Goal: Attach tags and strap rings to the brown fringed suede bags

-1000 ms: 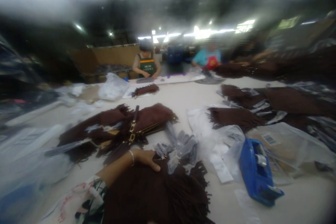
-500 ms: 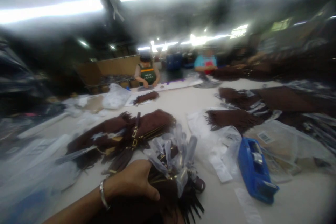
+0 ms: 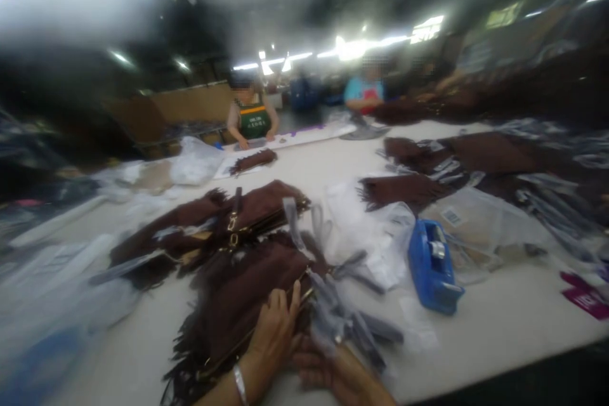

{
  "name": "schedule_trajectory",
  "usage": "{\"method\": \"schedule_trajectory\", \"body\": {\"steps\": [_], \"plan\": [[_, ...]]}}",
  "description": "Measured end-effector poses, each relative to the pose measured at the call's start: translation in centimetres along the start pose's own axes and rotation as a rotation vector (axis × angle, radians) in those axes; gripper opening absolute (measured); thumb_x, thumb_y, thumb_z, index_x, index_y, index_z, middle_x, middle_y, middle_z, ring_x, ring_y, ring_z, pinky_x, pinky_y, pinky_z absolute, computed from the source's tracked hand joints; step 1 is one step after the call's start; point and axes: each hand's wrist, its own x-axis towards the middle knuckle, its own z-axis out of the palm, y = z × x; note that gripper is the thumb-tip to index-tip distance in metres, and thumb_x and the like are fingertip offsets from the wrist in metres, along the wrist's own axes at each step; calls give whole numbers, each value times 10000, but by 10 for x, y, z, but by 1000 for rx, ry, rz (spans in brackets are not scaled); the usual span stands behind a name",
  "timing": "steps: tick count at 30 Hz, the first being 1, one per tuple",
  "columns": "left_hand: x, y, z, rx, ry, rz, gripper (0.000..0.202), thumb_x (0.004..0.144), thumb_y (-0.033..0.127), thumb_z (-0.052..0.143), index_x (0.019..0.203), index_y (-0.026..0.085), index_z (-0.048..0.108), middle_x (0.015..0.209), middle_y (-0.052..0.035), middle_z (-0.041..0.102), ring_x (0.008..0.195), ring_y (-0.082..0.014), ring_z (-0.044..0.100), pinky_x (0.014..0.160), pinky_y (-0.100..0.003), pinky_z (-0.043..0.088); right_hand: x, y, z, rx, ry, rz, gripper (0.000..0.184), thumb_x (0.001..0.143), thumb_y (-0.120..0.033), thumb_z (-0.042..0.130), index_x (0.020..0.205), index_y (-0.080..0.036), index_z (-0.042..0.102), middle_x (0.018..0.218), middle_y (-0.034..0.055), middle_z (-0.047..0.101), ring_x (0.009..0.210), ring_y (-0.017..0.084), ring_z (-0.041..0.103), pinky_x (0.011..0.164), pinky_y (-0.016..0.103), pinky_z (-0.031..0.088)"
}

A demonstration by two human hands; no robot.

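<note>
A dark brown fringed bag [image 3: 252, 285] lies on the table in front of me, its gold zipper edge slanting toward my hands. My left hand [image 3: 273, 333], with a silver bracelet on the wrist, grips that edge, the index finger stretched along the zipper. Close beside it, lower down, my right hand [image 3: 328, 368] has its fingers curled at the bag's near edge; they are blurred and partly covered. Straps wrapped in clear plastic [image 3: 352, 311] fan out over the bag's right side. Just behind lies a second brown bag [image 3: 271, 206] with a gold chain link.
A blue tape dispenser [image 3: 431, 273] stands to the right, by crumpled white plastic [image 3: 375, 235] and a clear bag with a barcode label [image 3: 451, 216]. More brown fringed pieces [image 3: 495, 152] lie beyond. Plastic sheeting [image 3: 61, 304] covers the left. Two people [image 3: 252, 117] work across the table.
The bag now lies spread with its brown face up and fringe to the left. My left hand has moved right onto its zipper edge, and my right hand has come into clear view.
</note>
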Motion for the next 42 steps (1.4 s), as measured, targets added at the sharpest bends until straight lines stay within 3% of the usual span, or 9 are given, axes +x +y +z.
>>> {"method": "schedule_trajectory", "body": {"steps": [5, 9, 11, 15, 19, 24, 28, 33, 42], "plan": [[0, -13, -6, -117, -10, 51, 743, 851, 377, 621, 1501, 253, 282, 1041, -122, 556, 927, -304, 528, 769, -426, 462, -31, -2, -18, 349, -56, 28, 700, 929, -655, 407, 1395, -132, 417, 1275, 205, 618, 1025, 213, 680, 780, 294, 528], [5, -21, -4, -143, 64, 48, 805, 813, 388, 663, 1495, 210, 276, 1477, -186, 369, 1321, -404, 349, 1055, -555, 332, -24, -20, -36, 284, 273, -293, 656, 882, -557, 552, 1402, -188, 399, 1438, 154, 497, 1212, 247, 585, 976, 396, 490], [7, -22, 4, -168, 63, 25, 886, 788, 398, 681, 1509, 161, 223, 1563, -201, 245, 1413, -425, 217, 1121, -581, 244, -21, -24, -46, 64, 496, -372, 669, 846, -526, 608, 1399, -207, 410, 1413, 135, 526, 1218, 261, 578, 1017, 437, 464], [13, -23, 10, -194, -37, 60, 860, 800, 264, 602, 1518, 101, 157, 1523, -248, 320, 1374, -387, 338, 1071, -522, 347, -27, -22, -47, -685, 774, -452, 395, 865, -480, 576, 1139, -198, 619, 1192, 113, 667, 1109, 286, 622, 963, 448, 484], [14, -27, 4, -203, -40, 97, 838, 813, 264, 595, 1514, 91, 168, 1500, -245, 363, 1346, -359, 388, 1056, -489, 375, -34, -19, -19, -1219, 611, -698, 233, 975, -322, 437, 1055, -244, 641, 1015, 40, 697, 955, 217, 651, 857, 367, 510], [7, -39, -2, -318, 16, 55, 627, 932, 488, 495, 1450, 168, 344, 1465, -164, 431, 1317, -315, 415, 1072, -469, 369, -23, -31, 13, -1576, 514, -1040, 289, 965, -141, 445, 1224, -194, 562, 1170, 81, 647, 1112, 201, 581, 966, 349, 464], [16, -45, -7, -329, 49, -66, 349, 971, 406, 454, 1195, 158, 554, 1171, -115, 592, 1090, -269, 535, 945, -414, 453, 8, -60, 20, -1791, 672, -996, 426, 952, -202, 502, 1372, -141, 461, 1421, 158, 476, 1308, 308, 424, 1083, 492, 356], [36, -43, -7, -247, -46, 90, 154, 948, 196, 439, 970, 157, 587, 963, -93, 609, 905, -265, 565, 809, -400, 495, 35, -99, 13, -1890, 681, -663, 141, 933, -223, 561, 1045, -172, 629, 978, 93, 649, 953, 271, 583, 845, 415, 464], [44, -38, -17, -606, 0, 157, 217, 957, 333, 477, 1126, 211, 539, 1041, -46, 580, 954, -218, 579, 849, -357, 502, 14, -98, -10, -1815, 554, -627, 125, 920, -133, 481, 955, -196, 582, 925, 64, 628, 888, 228, 585, 758, 327, 444]]}}
